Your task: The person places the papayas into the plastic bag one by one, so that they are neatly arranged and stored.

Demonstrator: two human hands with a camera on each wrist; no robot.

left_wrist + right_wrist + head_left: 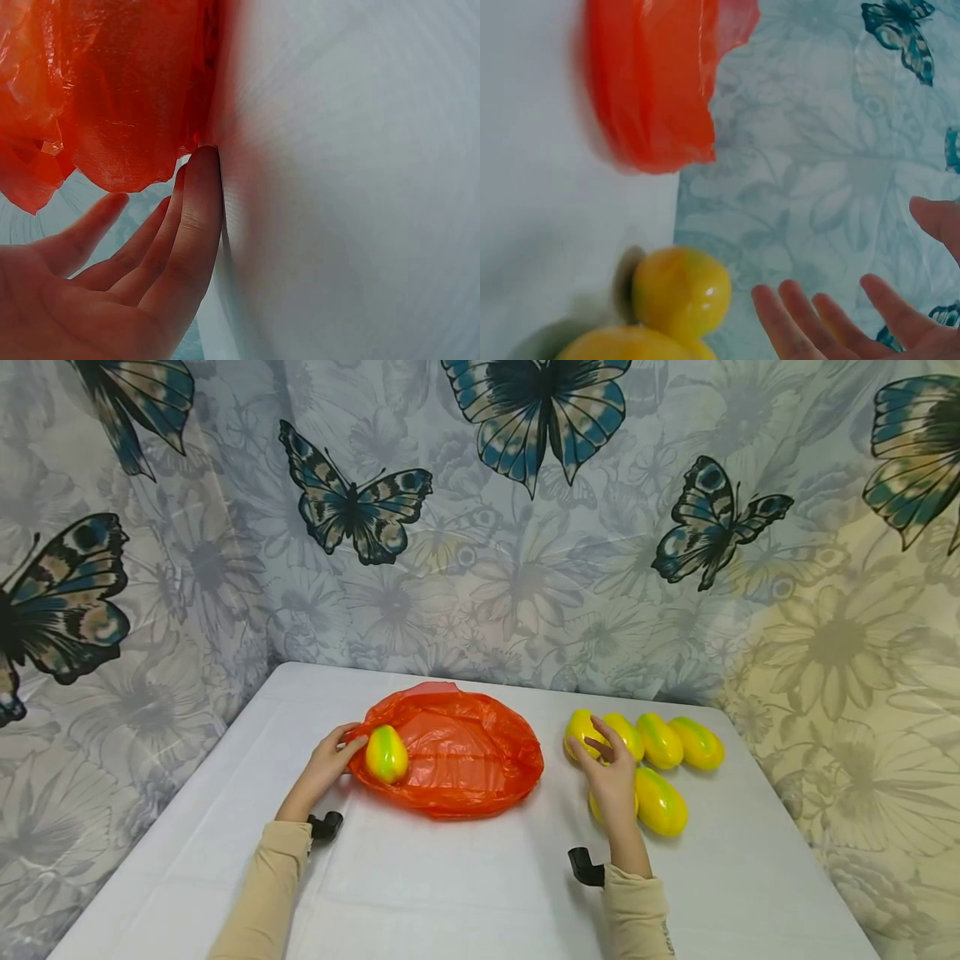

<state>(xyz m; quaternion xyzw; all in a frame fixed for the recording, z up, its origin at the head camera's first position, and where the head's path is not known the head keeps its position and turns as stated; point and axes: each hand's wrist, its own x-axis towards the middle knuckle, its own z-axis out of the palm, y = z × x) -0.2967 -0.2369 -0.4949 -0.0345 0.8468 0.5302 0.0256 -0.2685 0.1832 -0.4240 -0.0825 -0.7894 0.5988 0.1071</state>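
Note:
A red plastic bag point(465, 752) lies spread with its mouth up on the white table. One yellow-green mango point(387, 754) is inside at its left end. At that end is my left hand point(330, 766); in the left wrist view its fingers point(196, 225) are fairly straight, with the tips at the bag's lower edge. My right hand point(611, 777) hovers over the group of mangoes point(662, 802) on the right, its fingers spread and nothing held. It partly hides two of them. In the right wrist view, a mango point(681, 291) sits apart from its fingertips.
Several mangoes stand in two rows on the right, the back row including a mango point(697, 743) near the table's right edge. A butterfly-print cloth point(525, 593) hangs behind the white table point(435, 893). A black wrist mount point(585, 867) juts from the right sleeve.

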